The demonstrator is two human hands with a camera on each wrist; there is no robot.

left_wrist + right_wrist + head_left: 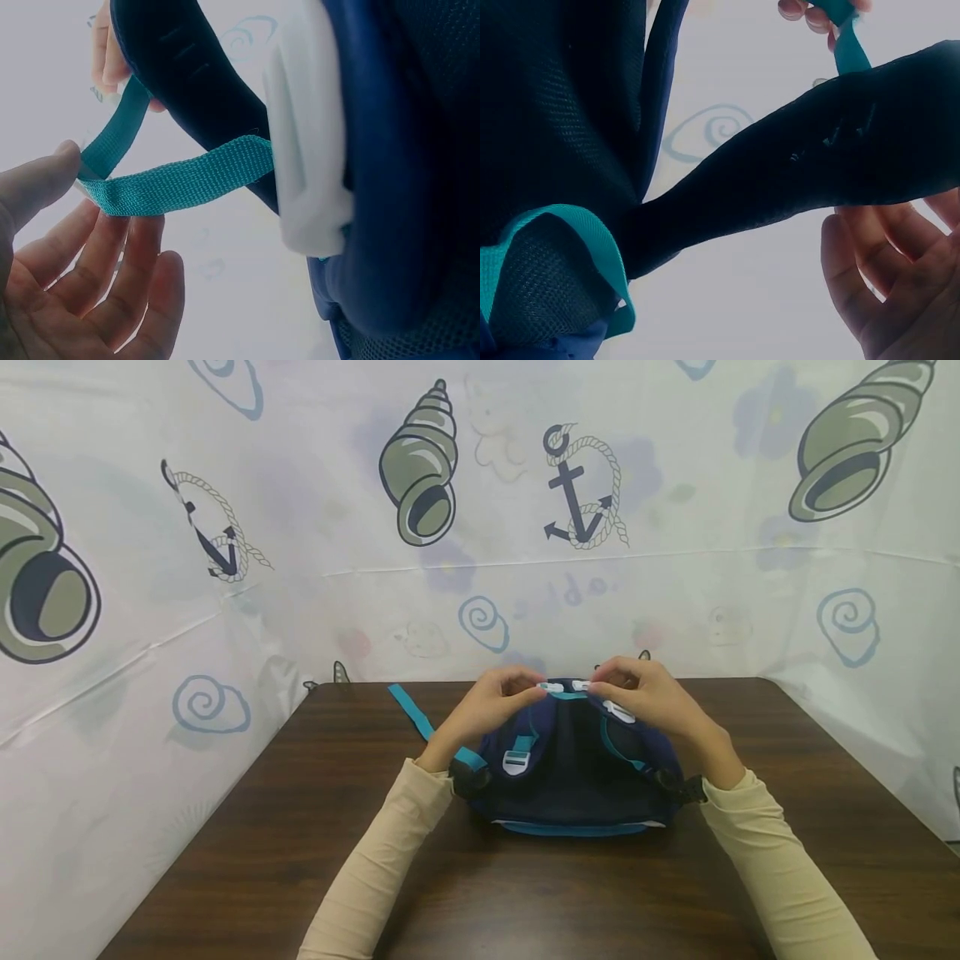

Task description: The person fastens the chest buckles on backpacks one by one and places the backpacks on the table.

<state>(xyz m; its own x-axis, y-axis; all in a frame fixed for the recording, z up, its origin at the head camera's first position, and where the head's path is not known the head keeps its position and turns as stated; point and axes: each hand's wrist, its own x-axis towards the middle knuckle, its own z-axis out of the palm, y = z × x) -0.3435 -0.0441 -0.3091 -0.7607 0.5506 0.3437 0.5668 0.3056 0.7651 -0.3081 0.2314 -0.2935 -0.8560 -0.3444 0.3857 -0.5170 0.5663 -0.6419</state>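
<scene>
A navy backpack (577, 768) with teal trim stands on the table, its mesh back and padded shoulder straps toward me. At its top, my left hand (487, 702) pinches a white buckle piece (552, 687) joined to teal webbing (180, 180). The left wrist view shows the thumb on the webbing's fold, the other fingers spread below. My right hand (648, 693) pinches a second white buckle piece (581, 685), close to the first with a small gap between them. In the right wrist view, a dark padded strap (780, 157) partly hides that hand's fingertips.
A white strap adjuster (516, 762) sits on the left shoulder strap. One loose teal strap end (411, 710) sticks out at the left over the brown table (360, 827). Behind stands a white sheet (510, 602) printed with shells and anchors.
</scene>
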